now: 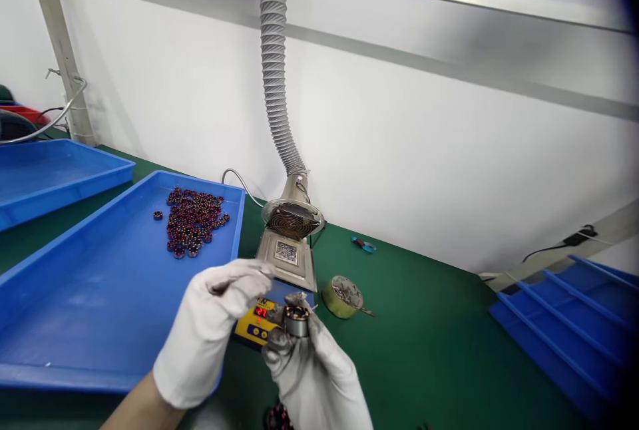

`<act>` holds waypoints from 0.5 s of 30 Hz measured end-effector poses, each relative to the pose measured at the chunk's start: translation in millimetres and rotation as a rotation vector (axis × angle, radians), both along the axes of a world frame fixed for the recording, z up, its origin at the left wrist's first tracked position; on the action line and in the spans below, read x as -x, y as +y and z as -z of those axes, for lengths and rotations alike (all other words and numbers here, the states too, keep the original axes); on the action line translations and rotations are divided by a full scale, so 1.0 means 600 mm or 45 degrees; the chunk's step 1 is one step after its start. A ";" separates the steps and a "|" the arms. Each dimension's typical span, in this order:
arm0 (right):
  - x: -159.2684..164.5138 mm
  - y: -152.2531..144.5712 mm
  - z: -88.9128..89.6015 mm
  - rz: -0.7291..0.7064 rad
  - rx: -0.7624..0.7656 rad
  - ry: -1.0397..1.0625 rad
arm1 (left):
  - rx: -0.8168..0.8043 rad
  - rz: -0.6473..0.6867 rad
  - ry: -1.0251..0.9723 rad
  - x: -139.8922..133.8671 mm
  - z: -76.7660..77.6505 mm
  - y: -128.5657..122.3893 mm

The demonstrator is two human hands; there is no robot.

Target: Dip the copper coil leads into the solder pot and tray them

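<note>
My right hand (319, 377), in a white glove with dark-stained fingertips, grips a small round motor stator (297, 322) with a silvery metal side and copper windings on top. Its fingers and thumb close around the part from both sides. My left hand (202, 323), also in a white glove, is raised just to the left, apart from the stator. Its fingertips are pressed together, and whatever they may hold is too small to see. Behind both hands is a solder pot (269, 250) with a square silvery bath. Its yellow control panel (249, 330) shows red digits, partly covered by my right fingers.
A large blue tray (100, 310) at left holds a pile of small wound cores (194, 217). A round tin (344, 297) with a thin tool stands right of the pot. A fume hose (274, 64) hangs above. Beyond lie pliers (363, 244); blue trays (569, 330) are at right.
</note>
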State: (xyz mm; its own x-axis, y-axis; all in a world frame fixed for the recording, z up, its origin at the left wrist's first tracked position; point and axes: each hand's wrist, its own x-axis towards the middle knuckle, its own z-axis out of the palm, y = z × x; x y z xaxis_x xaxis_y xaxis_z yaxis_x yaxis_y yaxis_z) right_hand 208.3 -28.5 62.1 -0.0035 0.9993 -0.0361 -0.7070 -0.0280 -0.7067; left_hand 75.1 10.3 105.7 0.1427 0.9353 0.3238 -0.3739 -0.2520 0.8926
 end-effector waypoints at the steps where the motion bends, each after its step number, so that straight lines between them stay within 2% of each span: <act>1: 0.002 -0.011 -0.014 -0.026 0.014 0.045 | -0.044 0.015 0.092 0.006 -0.005 0.000; 4: 0.003 -0.026 -0.034 -0.020 0.001 0.031 | -0.219 0.152 0.513 0.011 -0.018 -0.004; 6: 0.003 -0.024 -0.032 0.023 -0.019 -0.039 | -0.287 0.188 0.611 0.004 -0.019 -0.007; 10: 0.002 -0.011 -0.018 0.041 -0.053 -0.160 | -0.272 0.209 0.343 -0.009 -0.003 -0.003; 13: 0.002 -0.011 -0.016 0.023 -0.075 -0.223 | -0.087 0.195 0.064 -0.003 0.005 0.004; 15: -0.003 -0.014 -0.017 0.000 -0.078 -0.219 | 0.010 0.124 -0.055 0.008 0.000 0.007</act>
State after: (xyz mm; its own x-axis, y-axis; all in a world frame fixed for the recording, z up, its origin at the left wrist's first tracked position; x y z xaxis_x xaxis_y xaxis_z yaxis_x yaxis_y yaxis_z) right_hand 209.8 -37.0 72.1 -0.0022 0.9997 0.0245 -0.5758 0.0188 -0.8174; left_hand 70.5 14.3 105.9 0.2188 0.9202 0.3247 -0.4347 -0.2059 0.8767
